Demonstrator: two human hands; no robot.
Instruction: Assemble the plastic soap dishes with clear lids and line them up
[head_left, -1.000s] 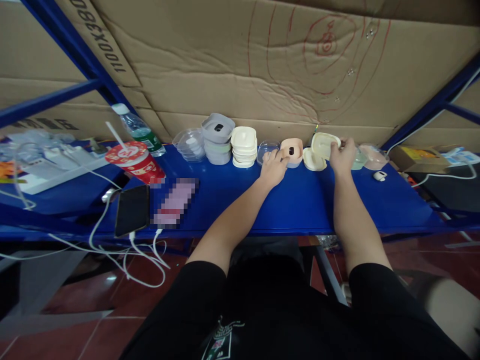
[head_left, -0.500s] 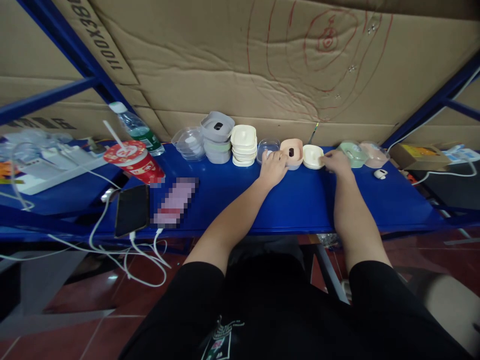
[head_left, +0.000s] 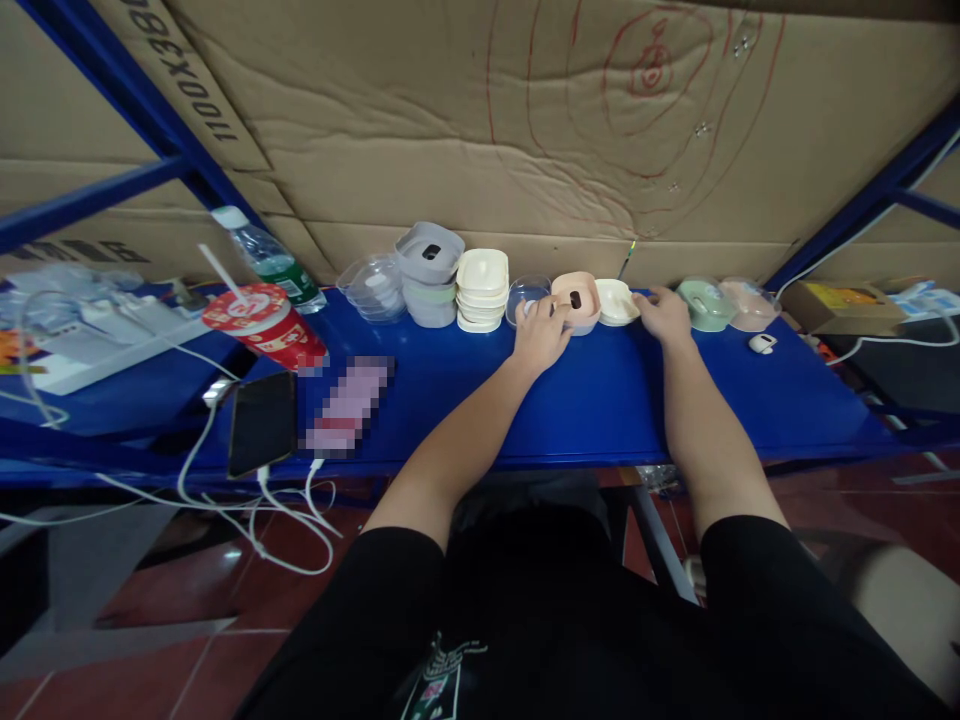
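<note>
My left hand (head_left: 541, 338) lies with its fingers spread over the front of a clear plastic cover (head_left: 525, 292) and the left side of a peach square container (head_left: 579, 318) with a dark oval slot. A shallow cream dish (head_left: 616, 304) touches or nearly touches the peach container's right side. My right hand (head_left: 666, 316) is at the dish's right edge, thumb and forefinger a little apart; its other fingers are partly hidden. To the left stand a stack of cream dishes (head_left: 481, 294) and grey containers (head_left: 430, 256), beside more clear covers (head_left: 373, 288).
A green lidded box (head_left: 705, 304), a pink one (head_left: 750, 304) and a small white piece (head_left: 762, 344) are at right. A red cup (head_left: 264, 326), a bottle (head_left: 279, 262) and a phone (head_left: 262, 424) with cables occupy the left. Cardboard (head_left: 420, 120) walls the back.
The peach container and cream dish sit slightly farther left. My right fingers, earlier over the dish's right rim, are now beside it, and more of its inside shows. The view has shifted a little.
</note>
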